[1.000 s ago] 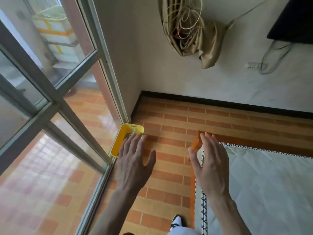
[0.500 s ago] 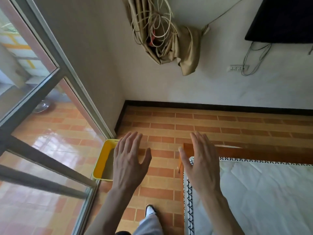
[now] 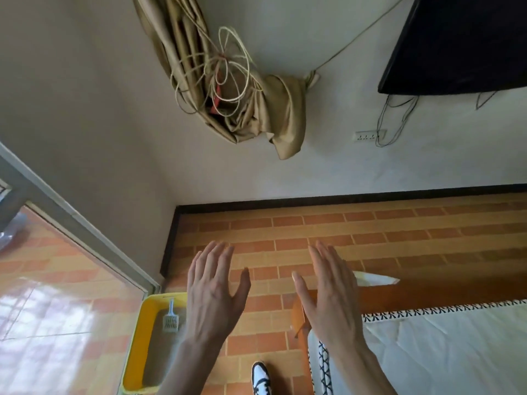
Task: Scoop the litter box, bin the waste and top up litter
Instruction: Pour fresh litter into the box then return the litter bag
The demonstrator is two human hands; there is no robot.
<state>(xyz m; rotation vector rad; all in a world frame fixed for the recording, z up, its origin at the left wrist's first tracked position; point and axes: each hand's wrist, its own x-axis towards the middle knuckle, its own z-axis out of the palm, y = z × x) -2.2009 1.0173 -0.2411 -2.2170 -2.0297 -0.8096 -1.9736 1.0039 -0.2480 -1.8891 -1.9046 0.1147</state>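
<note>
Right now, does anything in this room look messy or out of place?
Yes: a tan curtain hangs bunched and knotted against the wall, tangled with loose loops of pale cord. Below, the pale scoop lies on the litter inside the yellow litter box.

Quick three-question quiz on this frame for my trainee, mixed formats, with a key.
1. True or false: the left hand grips the scoop.
2. Where does the scoop lie? A) on the tiled floor B) in the yellow litter box C) on the bed
3. Fill in: both the left hand and the right hand are ____, holding nothing.

Key: 1 false; 2 B; 3 open
</note>
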